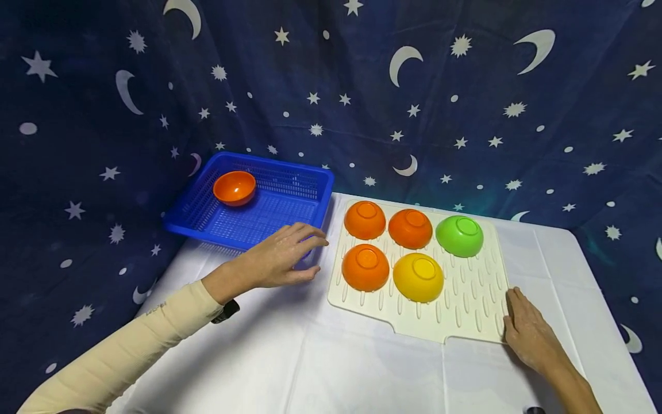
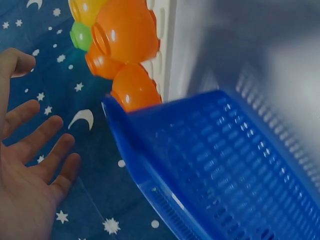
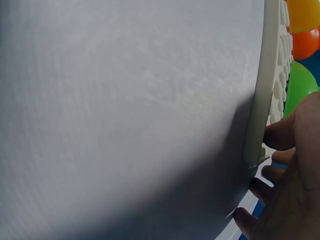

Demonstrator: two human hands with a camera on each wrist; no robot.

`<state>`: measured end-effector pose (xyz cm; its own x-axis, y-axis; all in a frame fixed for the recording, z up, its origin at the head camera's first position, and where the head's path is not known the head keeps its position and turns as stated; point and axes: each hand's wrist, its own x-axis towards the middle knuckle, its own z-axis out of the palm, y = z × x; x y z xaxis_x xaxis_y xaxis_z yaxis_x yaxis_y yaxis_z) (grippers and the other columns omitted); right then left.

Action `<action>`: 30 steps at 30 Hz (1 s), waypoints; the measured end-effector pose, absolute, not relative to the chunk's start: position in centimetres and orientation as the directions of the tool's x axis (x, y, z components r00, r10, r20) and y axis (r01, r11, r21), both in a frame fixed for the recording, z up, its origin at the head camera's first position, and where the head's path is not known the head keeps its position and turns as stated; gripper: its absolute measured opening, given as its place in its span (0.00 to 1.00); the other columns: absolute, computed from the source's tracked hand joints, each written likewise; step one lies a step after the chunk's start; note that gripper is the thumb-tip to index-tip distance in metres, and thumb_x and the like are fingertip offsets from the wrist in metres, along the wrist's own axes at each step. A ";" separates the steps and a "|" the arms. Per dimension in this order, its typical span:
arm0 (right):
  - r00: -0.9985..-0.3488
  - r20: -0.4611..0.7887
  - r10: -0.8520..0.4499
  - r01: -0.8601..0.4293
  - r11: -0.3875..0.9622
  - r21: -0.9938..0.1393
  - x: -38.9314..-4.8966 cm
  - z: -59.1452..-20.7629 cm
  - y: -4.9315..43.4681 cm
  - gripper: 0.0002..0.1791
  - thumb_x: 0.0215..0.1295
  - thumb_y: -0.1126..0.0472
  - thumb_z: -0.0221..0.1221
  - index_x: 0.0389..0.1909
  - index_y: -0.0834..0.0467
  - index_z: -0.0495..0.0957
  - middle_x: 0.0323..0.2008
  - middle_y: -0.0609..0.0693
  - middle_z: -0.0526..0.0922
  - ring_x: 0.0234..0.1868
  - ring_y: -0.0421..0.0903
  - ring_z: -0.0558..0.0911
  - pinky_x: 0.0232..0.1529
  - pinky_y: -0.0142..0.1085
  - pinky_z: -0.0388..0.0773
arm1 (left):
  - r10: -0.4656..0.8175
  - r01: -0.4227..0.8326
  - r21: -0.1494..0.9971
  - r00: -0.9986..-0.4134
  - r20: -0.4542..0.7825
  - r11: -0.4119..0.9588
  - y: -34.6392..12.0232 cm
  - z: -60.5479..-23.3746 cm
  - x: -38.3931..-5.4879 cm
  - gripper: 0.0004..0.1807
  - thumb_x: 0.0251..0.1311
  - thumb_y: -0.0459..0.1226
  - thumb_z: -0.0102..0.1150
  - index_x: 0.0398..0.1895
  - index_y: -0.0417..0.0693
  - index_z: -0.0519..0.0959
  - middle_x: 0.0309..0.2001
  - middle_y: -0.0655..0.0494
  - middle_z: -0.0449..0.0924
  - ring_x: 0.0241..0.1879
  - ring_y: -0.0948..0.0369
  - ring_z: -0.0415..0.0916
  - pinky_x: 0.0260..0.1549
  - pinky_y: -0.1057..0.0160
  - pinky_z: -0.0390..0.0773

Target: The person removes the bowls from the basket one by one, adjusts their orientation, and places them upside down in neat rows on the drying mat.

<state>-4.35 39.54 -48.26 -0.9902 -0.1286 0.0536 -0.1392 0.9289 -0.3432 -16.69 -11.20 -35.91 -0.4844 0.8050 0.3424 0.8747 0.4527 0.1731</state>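
Note:
My left hand (image 1: 281, 256) hangs in the air over the front right side of a blue basket (image 1: 243, 230), fingers apart and holding nothing. The left wrist view shows its spread fingers (image 2: 42, 135) beside the basket rim. Inside the basket, an orange bowl (image 1: 235, 188) sits at the back left. A white drying mat (image 1: 476, 293) carries three orange bowls (image 1: 365, 268), a yellow bowl (image 1: 418, 278) and a green bowl (image 1: 459, 236), all upside down in two rows. At the mat's front right corner rests my right hand (image 1: 532, 333), its thumb (image 3: 280, 135) against the edge.
A white cloth (image 1: 258, 356) covers the table under the basket and mat. Dark blue curtains (image 1: 357, 75) with stars and moons hang close behind the basket and mat and down both sides.

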 end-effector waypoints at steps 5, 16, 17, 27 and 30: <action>-0.995 0.033 -0.099 -0.104 0.933 -0.346 -4.4 -48.1 39.8 0.31 0.67 0.64 0.41 0.65 0.74 0.42 0.63 0.74 0.46 0.65 0.65 0.42 0.63 0.45 0.29 | 0.812 0.871 0.139 -0.489 0.319 0.471 -12.2 -35.2 -17.6 0.21 0.54 0.48 0.55 0.49 0.50 0.73 0.51 0.53 0.70 0.51 0.56 0.64 0.45 0.55 0.67; -0.997 -0.009 -0.080 -0.072 0.937 -0.343 -4.6 -48.0 39.7 0.32 0.67 0.63 0.40 0.65 0.73 0.41 0.64 0.72 0.46 0.65 0.66 0.42 0.63 0.48 0.30 | 0.828 0.849 0.083 -0.527 0.193 0.522 -15.4 -33.3 -18.9 0.21 0.54 0.48 0.54 0.49 0.49 0.73 0.50 0.52 0.70 0.51 0.53 0.64 0.47 0.52 0.66; -0.997 -0.006 -0.082 -0.075 0.937 -0.340 -4.5 -48.1 39.7 0.32 0.67 0.63 0.40 0.65 0.74 0.41 0.64 0.73 0.46 0.65 0.66 0.42 0.63 0.48 0.30 | 0.832 0.850 0.072 -0.525 0.180 0.521 -15.7 -33.1 -19.0 0.21 0.55 0.49 0.54 0.49 0.49 0.73 0.49 0.52 0.70 0.51 0.52 0.65 0.46 0.52 0.66; -0.996 -0.010 -0.084 -0.076 0.940 -0.332 -4.7 -48.3 39.7 0.31 0.67 0.63 0.39 0.66 0.72 0.43 0.65 0.70 0.45 0.64 0.68 0.43 0.58 0.59 0.38 | 0.761 0.764 0.007 -0.643 0.080 0.645 -20.6 -29.8 -22.0 0.24 0.52 0.50 0.58 0.47 0.44 0.75 0.47 0.46 0.71 0.48 0.48 0.66 0.47 0.48 0.66; -0.997 0.004 -0.082 -0.079 0.943 -0.322 -4.8 -48.4 39.7 0.30 0.67 0.63 0.40 0.66 0.72 0.44 0.64 0.71 0.46 0.63 0.69 0.45 0.56 0.62 0.43 | 0.691 0.692 0.003 -0.722 0.029 0.722 -22.1 -28.3 -23.4 0.27 0.52 0.49 0.59 0.50 0.41 0.73 0.48 0.42 0.70 0.48 0.45 0.66 0.46 0.46 0.66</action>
